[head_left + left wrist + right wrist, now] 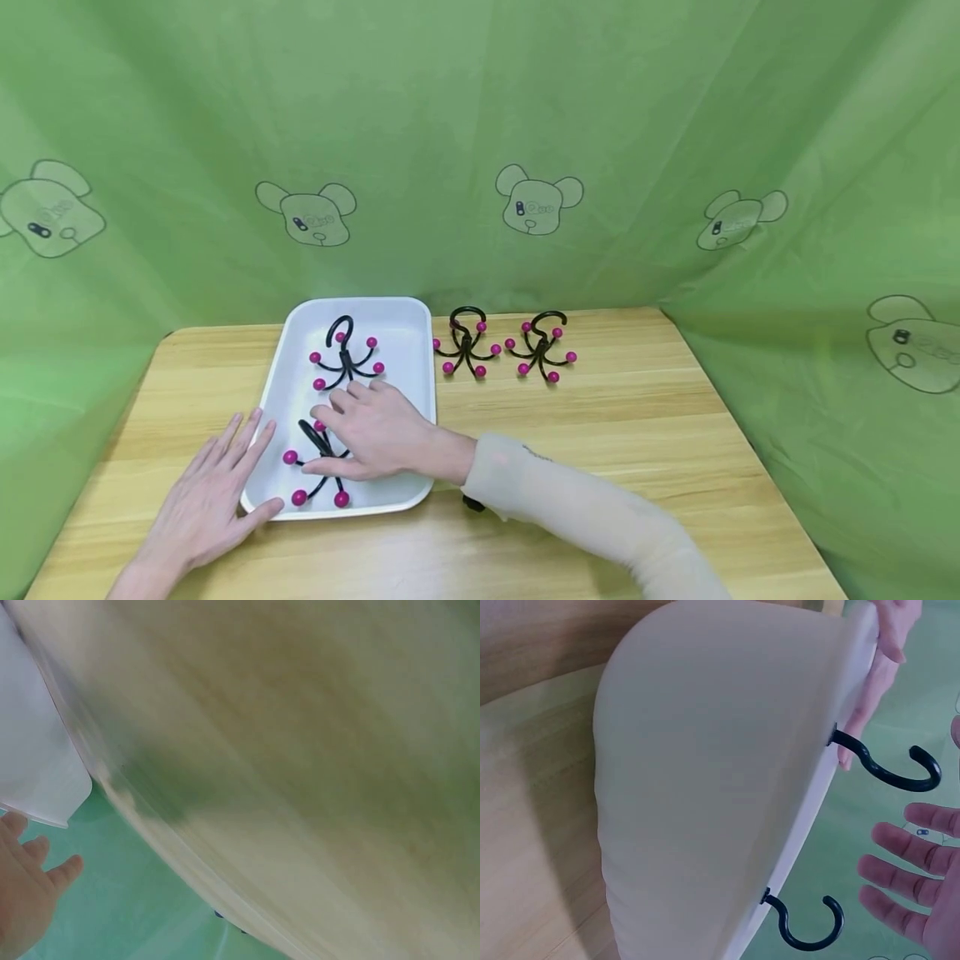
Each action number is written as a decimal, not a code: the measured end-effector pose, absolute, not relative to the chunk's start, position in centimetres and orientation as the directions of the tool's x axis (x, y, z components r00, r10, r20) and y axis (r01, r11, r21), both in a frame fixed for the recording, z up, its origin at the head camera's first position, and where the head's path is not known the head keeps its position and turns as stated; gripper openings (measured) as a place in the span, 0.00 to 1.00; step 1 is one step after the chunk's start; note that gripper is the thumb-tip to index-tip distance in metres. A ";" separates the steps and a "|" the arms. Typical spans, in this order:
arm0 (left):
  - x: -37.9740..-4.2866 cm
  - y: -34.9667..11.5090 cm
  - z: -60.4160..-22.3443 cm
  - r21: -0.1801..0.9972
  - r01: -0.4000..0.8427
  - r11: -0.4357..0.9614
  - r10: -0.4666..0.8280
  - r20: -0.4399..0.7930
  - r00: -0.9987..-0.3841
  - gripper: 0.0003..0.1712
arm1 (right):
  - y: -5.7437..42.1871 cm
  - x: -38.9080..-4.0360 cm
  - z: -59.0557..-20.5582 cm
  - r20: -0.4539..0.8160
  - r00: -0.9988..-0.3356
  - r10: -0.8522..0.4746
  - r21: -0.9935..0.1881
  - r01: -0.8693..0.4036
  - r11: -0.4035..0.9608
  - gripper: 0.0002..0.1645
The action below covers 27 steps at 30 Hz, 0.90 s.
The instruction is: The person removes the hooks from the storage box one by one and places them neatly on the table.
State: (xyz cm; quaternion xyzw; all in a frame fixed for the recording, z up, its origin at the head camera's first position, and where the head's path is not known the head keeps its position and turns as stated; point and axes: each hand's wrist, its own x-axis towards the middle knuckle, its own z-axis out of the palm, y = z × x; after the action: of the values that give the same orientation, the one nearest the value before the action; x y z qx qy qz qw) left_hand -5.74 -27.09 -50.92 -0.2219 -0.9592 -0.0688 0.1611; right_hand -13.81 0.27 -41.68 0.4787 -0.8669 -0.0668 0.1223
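Note:
A white tray [405, 333] holds two black multi-arm hooks tipped with pink balls. The far hook [346, 360] lies in the tray's upper half. Over the near hook [315, 438] is my right hand [378, 437], fingers loosely bent and thumb apart; it covers part of that hook. In the right wrist view, the right hand's fingers [895, 875] are spread, with a gap between them and the curved black hook end [892, 777]. My left hand [202, 504] rests at the tray's left rim with straight fingers; the left wrist view catches it [26, 892] beside the tray.
Two similar hooks, one [467, 346] beside the tray and another [541, 350] farther right, stand on the wooden table [600, 433]. A small black object [473, 503] shows under the right sleeve. Green cloth [450, 125] with bear drawings surrounds the table's back and sides.

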 end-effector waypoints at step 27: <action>-5.7 -27.0 -50.8 0.053 0.449 0.892 0.407 0.335 -0.849 0.59 | -1.1 -14.6 -43.0 0.239 -0.419 -0.876 0.311 -0.822 0.478 0.30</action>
State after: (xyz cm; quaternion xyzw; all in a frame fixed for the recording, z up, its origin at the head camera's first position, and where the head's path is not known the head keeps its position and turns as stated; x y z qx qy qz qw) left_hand -5.66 -27.02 -50.77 -0.2231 -0.9594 -0.0647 0.1597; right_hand -14.56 -1.10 -43.03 0.5059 -0.8391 -0.0727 0.1863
